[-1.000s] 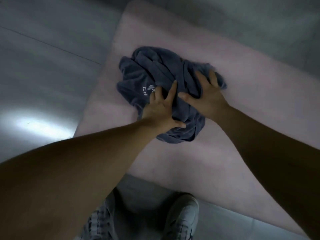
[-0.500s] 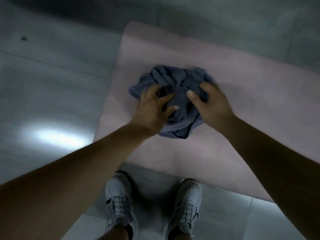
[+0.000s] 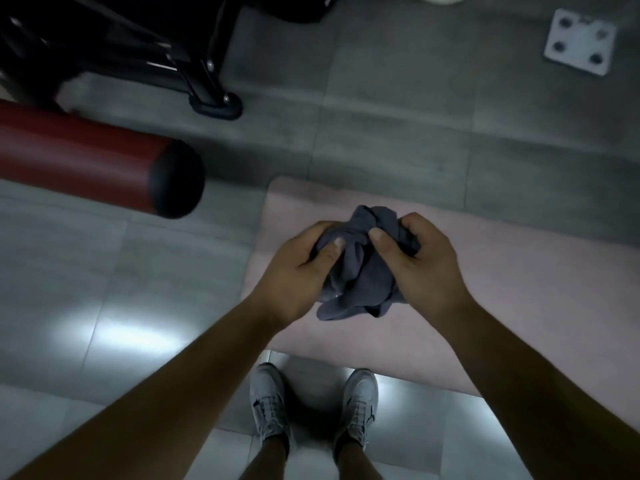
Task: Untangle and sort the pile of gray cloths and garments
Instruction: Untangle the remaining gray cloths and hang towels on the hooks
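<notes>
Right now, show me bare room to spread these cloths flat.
The pink mat lies bare right of the right hand and between gray bundle and shoes. Floor tiles left of the left hand are free. Red roller and black frame crowd the far left.

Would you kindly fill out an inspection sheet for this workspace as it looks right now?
Surface: pink mat lying on a gray tiled floor.
Job's things: one gray cloth, bunched and twisted, held over the mat.
Clutter: red padded roll with a black end, left; black metal frame behind it; white square plate with four dark dots, far right.
Grippers: left hand grips the cloth; right hand grips it, thumb pressing the knot.
Cables: nothing seen.
Surroundings: dim light, bright glare on the tiles; the person's gray shoes at the mat's near edge.
</notes>
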Demonstrator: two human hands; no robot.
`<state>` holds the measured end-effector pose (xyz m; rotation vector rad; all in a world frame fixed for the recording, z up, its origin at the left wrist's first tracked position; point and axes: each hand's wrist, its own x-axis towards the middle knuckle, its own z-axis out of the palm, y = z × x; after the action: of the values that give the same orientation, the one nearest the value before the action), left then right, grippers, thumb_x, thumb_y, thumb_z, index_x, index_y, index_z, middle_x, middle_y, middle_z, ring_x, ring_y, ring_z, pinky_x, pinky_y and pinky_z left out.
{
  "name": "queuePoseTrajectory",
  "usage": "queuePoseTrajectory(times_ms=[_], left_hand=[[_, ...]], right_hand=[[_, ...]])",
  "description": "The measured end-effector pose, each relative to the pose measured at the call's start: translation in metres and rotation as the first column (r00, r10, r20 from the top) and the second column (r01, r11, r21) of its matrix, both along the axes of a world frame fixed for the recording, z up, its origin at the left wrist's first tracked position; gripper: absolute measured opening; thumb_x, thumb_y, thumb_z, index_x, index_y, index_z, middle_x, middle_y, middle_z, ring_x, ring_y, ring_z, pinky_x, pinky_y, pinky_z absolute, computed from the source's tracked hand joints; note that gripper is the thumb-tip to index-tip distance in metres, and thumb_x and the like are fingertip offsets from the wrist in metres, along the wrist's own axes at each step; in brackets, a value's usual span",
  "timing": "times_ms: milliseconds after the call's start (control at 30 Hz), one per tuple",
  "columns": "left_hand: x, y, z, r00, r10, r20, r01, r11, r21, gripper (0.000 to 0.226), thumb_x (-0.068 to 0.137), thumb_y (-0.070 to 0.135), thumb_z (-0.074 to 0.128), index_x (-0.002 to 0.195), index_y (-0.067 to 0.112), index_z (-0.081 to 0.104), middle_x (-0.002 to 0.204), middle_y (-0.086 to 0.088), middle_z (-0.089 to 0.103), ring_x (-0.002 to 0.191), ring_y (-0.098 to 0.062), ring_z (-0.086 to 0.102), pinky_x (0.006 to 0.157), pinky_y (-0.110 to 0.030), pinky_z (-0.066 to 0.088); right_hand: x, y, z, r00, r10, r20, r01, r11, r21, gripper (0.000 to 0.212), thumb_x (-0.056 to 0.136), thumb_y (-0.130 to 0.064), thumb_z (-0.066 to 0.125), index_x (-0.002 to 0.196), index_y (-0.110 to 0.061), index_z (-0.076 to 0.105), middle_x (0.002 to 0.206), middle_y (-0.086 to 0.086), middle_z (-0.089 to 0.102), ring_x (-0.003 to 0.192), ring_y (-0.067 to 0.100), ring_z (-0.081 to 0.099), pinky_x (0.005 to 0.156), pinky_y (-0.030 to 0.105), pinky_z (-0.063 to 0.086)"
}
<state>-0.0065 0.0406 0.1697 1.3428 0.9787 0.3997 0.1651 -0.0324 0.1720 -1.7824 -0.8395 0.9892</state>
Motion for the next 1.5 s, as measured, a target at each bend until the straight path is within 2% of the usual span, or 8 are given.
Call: queuePoseTrajectory(times_ms=[267,433,567,733,867,1033,1233,1500], left_hand=[[-0.008,0.005,0.197,0.979,0.066,0.194,-0.048,0.994,-0.099,0.028,0.096,-0.003,0.055,0.119,0.008,0.065,0.108,-0.007,0.073,0.100,-0.015,0.069,0.083,-0.026,0.053],[-0.017,-0.006,0.274,0.966,-0.029,0.255,0.088,0.971,-0.223,0.059,0.080,0.032,0.072,0.133,0.010,0.058,0.128,-0.013,0.067,0.123,-0.025,0.063,0.106,-0.043,0.047],[-0.025,-0.020,0.325,0.986,-0.077,0.151,0.099,0.984,-0.146,0.054,0.081,0.049,0.072,0.113,0.006,0.070,0.109,-0.012,0.075,0.107,-0.025,0.071,0.095,-0.038,0.053],[-0.038,-0.019,0.362,0.967,0.100,0.235,-0.056,0.981,-0.186,0.028,0.097,0.031,0.061,0.101,0.006,0.071,0.094,-0.012,0.075,0.088,-0.023,0.072,0.076,-0.030,0.054],[-0.047,-0.018,0.379,0.957,0.088,0.276,-0.042,0.984,-0.171,0.021,0.102,0.020,0.054,0.102,0.006,0.070,0.095,-0.009,0.074,0.089,-0.019,0.071,0.080,-0.030,0.057],[-0.054,-0.014,0.390,0.965,0.021,0.263,0.018,0.989,-0.146,0.021,0.100,0.006,0.055,0.118,0.002,0.066,0.110,-0.011,0.074,0.105,-0.021,0.069,0.090,-0.029,0.053],[-0.049,-0.023,0.404,0.948,-0.022,0.317,0.111,0.958,-0.265,0.035,0.100,0.015,0.054,0.132,0.003,0.060,0.115,-0.014,0.072,0.106,-0.023,0.069,0.091,-0.028,0.056],[-0.064,-0.014,0.404,0.915,0.128,0.383,-0.017,0.959,-0.282,0.025,0.102,0.014,0.049,0.115,0.002,0.067,0.103,-0.011,0.074,0.097,-0.021,0.071,0.090,-0.028,0.057]], right_hand=[[0.003,-0.003,0.208,0.971,0.044,-0.233,-0.041,0.999,0.018,0.030,0.091,-0.024,0.070,0.119,-0.017,0.060,0.085,-0.012,0.075,0.085,0.004,0.072,0.071,0.016,0.054],[-0.007,-0.014,0.293,0.965,0.132,-0.228,-0.119,0.990,0.072,0.018,0.099,-0.020,0.060,0.103,-0.005,0.070,0.092,0.006,0.076,0.087,0.016,0.072,0.076,0.025,0.055],[-0.014,-0.025,0.345,0.952,0.150,-0.268,-0.127,0.987,0.104,0.031,0.102,-0.028,0.051,0.102,-0.006,0.072,0.100,0.012,0.076,0.094,0.019,0.072,0.084,0.029,0.058],[-0.012,-0.033,0.385,0.972,0.136,0.190,-0.162,0.978,0.132,0.026,0.102,-0.021,0.054,0.087,-0.013,0.073,0.097,-0.008,0.067,0.093,-0.002,0.061,0.089,0.011,0.042],[-0.015,-0.037,0.403,0.920,0.122,0.373,-0.196,0.966,0.166,0.031,0.103,-0.019,0.054,0.087,0.004,0.066,0.090,0.016,0.062,0.082,0.008,0.056,0.080,0.021,0.045],[-0.028,-0.037,0.417,0.989,0.130,0.066,-0.142,0.964,0.227,0.010,0.093,-0.017,0.069,0.098,-0.009,0.070,0.082,0.003,0.071,0.077,0.006,0.064,0.073,0.023,0.054],[-0.026,-0.035,0.416,0.936,0.240,-0.259,-0.190,0.960,0.206,0.030,0.069,-0.018,0.079,0.097,-0.009,0.071,0.091,0.007,0.074,0.084,0.014,0.070,0.081,0.026,0.058],[-0.001,-0.048,0.415,0.924,0.254,-0.287,-0.314,0.931,-0.187,0.050,0.076,-0.039,0.077,0.104,0.002,0.072,0.099,0.016,0.076,0.090,0.025,0.073,0.084,0.033,0.059]])
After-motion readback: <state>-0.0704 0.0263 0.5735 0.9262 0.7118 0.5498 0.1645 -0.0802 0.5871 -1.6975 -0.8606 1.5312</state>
